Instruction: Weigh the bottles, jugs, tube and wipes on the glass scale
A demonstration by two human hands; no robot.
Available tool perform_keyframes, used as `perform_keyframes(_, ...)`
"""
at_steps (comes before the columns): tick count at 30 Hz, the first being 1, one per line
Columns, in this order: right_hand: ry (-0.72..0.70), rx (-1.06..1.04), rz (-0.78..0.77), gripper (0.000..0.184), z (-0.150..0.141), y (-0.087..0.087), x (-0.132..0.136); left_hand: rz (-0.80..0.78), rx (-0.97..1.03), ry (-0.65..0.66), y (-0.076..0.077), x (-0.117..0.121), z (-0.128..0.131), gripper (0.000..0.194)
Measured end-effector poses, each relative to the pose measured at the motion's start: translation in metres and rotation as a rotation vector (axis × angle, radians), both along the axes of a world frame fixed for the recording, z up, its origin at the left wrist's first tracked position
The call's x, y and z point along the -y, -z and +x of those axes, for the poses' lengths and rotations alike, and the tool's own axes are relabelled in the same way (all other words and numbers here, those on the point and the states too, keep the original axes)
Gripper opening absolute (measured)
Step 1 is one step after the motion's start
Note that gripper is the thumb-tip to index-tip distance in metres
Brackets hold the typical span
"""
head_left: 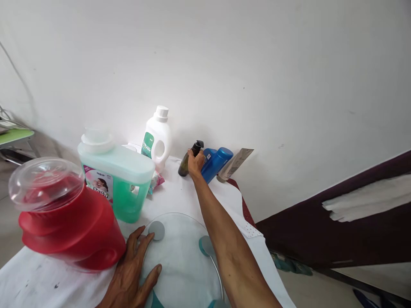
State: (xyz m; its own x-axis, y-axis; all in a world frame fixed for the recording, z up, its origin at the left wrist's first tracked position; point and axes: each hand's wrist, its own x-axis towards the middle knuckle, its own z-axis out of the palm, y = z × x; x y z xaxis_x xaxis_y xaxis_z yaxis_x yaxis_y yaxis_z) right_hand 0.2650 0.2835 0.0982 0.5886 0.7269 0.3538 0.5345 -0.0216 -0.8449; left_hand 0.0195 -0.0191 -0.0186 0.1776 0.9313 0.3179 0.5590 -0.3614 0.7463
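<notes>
At the back of the table, my right hand [196, 161] is closed around a dark green pump bottle [183, 167] with a black pump top, which leans slightly. Just right of it are a blue bottle [219, 161], tilted, another blue bottle behind it, and a slanting beige tube [236, 164]. My left hand [131, 267] lies with fingers spread on the left rim of a round clear glass plate [180, 265] with grey round pads. Its side is close to a big red jug [73, 231] with a clear cap. My right forearm covers part of the plate's right side.
A translucent jug of green liquid [128, 203] stands behind the red one. Farther back are a white handled bottle [159, 132] and a small pink-and-blue packet [156, 180]. White cloth [167, 201] covers the table, against a pale wall [257, 77]. A green-topped stool [14, 136] stands far left.
</notes>
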Motion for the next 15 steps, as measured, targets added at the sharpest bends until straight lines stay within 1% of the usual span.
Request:
perform_keyframes(2, -0.014, 0.004, 0.013, 0.037, 0.004, 0.0, 0.001, -0.01, -0.004, 0.007, -0.001, 0.0, 0.0, 0.051)
perform_keyframes(4, -0.022, 0.004, 0.04, 0.034, 0.004, -0.003, 0.011, -0.022, -0.009, 0.011, -0.001, 0.0, -0.001, 0.05)
perform_keyframes(7, -0.031, -0.009, 0.098, 0.038, 0.001, -0.012, 0.042, -0.037, -0.015, 0.032, 0.003, -0.002, -0.005, 0.054)
perform_keyframes(9, -0.055, -0.013, 0.14, 0.044, 0.0, -0.022, 0.074, -0.045, -0.015, 0.065, 0.005, -0.003, -0.008, 0.057)
perform_keyframes(11, -0.133, -0.014, 0.197, 0.048, 0.002, -0.035, 0.113, -0.052, -0.007, 0.096, 0.005, -0.004, -0.01, 0.056)
perform_keyframes(13, -0.307, -0.045, 0.288, 0.047, 0.004, -0.047, 0.155, -0.045, 0.007, 0.095, 0.003, -0.005, -0.011, 0.054)
perform_keyframes(15, -0.41, -0.114, 0.262, 0.04, 0.003, -0.057, 0.198, -0.058, 0.006, 0.1, 0.0, -0.006, -0.011, 0.053)
